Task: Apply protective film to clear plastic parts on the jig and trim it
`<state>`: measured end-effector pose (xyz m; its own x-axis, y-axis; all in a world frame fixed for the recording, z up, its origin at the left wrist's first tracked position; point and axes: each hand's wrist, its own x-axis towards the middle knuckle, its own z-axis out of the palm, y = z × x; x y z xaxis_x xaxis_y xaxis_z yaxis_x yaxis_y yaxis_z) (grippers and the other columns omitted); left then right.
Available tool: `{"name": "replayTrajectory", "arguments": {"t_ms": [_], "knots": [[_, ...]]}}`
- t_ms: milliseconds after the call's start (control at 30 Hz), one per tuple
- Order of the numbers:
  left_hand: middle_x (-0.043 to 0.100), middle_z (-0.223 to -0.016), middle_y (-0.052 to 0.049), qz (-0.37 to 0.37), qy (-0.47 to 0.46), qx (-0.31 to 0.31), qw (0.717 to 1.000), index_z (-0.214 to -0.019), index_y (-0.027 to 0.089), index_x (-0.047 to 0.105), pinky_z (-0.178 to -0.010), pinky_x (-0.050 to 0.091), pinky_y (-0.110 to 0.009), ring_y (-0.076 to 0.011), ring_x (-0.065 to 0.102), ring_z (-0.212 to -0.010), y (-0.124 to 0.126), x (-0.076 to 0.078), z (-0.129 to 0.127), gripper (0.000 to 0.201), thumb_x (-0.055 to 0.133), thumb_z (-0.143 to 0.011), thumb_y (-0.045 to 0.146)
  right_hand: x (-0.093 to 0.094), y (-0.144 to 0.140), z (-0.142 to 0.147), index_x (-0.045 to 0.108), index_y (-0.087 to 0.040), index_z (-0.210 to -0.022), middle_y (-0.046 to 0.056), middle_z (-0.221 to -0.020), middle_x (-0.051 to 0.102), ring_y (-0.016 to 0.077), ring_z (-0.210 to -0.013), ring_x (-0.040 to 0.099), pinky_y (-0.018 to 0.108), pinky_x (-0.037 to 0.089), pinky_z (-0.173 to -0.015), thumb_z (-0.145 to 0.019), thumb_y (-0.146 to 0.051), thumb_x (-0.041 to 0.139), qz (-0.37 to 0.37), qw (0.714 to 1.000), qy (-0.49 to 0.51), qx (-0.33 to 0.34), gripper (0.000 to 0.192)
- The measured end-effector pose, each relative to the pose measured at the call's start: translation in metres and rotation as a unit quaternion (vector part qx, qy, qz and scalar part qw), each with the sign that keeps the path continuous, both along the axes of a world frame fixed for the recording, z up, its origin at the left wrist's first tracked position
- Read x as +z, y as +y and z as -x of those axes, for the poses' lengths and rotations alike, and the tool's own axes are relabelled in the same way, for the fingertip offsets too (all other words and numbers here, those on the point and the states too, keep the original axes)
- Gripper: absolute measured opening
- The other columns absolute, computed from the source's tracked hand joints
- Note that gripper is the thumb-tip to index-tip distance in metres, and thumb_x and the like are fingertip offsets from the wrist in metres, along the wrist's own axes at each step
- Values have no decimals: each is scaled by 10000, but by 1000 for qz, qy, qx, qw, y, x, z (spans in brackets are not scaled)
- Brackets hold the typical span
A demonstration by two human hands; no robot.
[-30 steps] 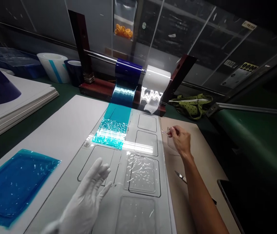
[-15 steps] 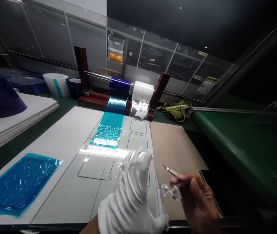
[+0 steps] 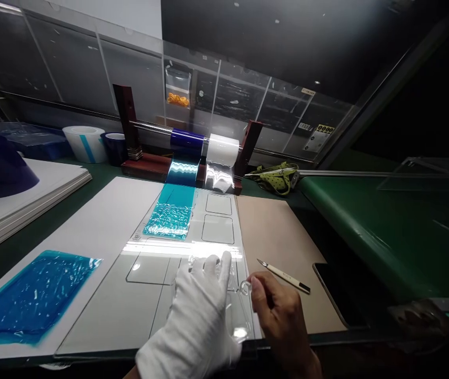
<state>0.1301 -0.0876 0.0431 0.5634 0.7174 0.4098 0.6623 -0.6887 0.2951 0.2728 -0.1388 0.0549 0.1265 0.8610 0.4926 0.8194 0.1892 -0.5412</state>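
Note:
My left hand (image 3: 198,310), in a white glove, rests over a clear, glossy sheet (image 3: 237,316) above the outlined glass panel (image 3: 106,310). Its fingers reach across the sheet and its thumb is near the close edge. My bare right hand (image 3: 277,310) is closed in a pinch on a curl of clear film (image 3: 245,287) at the sheet's right side. Just beyond my right hand, a craft knife (image 3: 283,275) with a pale handle lies on the brown board (image 3: 266,226). Part of the clear sheet is hidden under the glove.
Blue film (image 3: 38,295) lies on white board at left. Behind, a wooden stand (image 3: 149,169) carries a blue film roll (image 3: 187,139) and a clear film roll (image 3: 223,150). A dark phone (image 3: 337,295) lies at right, beside a green surface (image 3: 366,226). More rolls stand left.
The craft knife has left my right hand and lies on the brown board. That hand now pinches the clear curl. My left hand has lowered and shifted left.

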Motion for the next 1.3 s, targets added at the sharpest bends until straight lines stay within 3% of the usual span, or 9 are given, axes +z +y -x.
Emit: {"name": "replayTrajectory", "arguments": {"t_ms": [233,367,567,800,900,1000,1133,1200,1300], "knots": [[533,-767,-144,-58,181,61,980,-1249,17,535,-630,427,-558,-299,486,-640,-17,12,-9,621,513,-670,243,-3,-6,5,628,-144,-769,4,-554,589,119,-453,572,242,365,-488,-952,-141,433,-93,979,-180,6,267],[564,-1072,-232,-79,71,84,991,-1423,73,335,-641,493,-577,-409,559,-886,-21,8,-6,919,608,-562,244,-5,-10,-3,628,-152,-798,-38,-485,519,95,-414,498,210,361,-460,-967,-312,444,1,993,117,-22,297],[378,-1386,-211,14,-252,-82,964,-1478,95,88,-1042,436,-503,-356,419,-1289,-15,-29,-4,1119,657,-546,345,-6,-6,-11,570,-172,-718,-103,-407,319,53,-391,200,193,157,-402,-889,-527,517,196,833,511,79,398],[460,-1306,-259,-13,33,60,998,-1457,68,268,-909,408,-616,-437,484,-1109,-21,2,-13,1067,676,-524,387,-3,-14,0,647,-163,-755,5,-536,581,115,-455,530,234,344,-491,-922,-287,505,-30,997,38,-67,252],[529,-1161,-296,3,156,26,987,-1368,-11,399,-816,423,-600,-432,516,-996,-18,16,-4,963,628,-579,491,-10,-15,7,648,-150,-772,19,-581,605,119,-488,557,240,352,-514,-933,-223,463,-56,996,-40,-54,256],[536,-1178,-246,36,183,-14,982,-1372,42,418,-884,415,-568,-394,505,-1028,-11,18,7,969,648,-550,501,-13,-16,-1,618,-154,-733,-25,-539,493,85,-444,418,225,297,-458,-952,-348,442,104,988,112,-1,342],[522,-1271,-163,76,160,-120,977,-1421,152,350,-937,428,-533,-346,511,-1049,-6,12,14,1100,699,-411,410,-8,-21,-20,604,-149,-716,-86,-477,313,63,-429,264,204,222,-415,-905,-510,498,275,895,342,82,421],[520,-1277,-148,66,108,-116,985,-1434,188,311,-933,442,-542,-368,510,-1068,-9,7,14,1149,706,-366,341,-4,-32,-28,627,-146,-769,-74,-492,371,68,-445,332,201,281,-440,-905,-491,528,193,918,346,10,384],[489,-1311,-149,29,-56,-51,997,-1474,232,188,-934,452,-578,-412,485,-1147,-10,-10,17,1185,697,-410,347,1,-64,-47,623,-171,-1003,-12,-671,552,107,-573,507,229,401,-540,-923,-435,528,-132,930,254,-230,292]]}}
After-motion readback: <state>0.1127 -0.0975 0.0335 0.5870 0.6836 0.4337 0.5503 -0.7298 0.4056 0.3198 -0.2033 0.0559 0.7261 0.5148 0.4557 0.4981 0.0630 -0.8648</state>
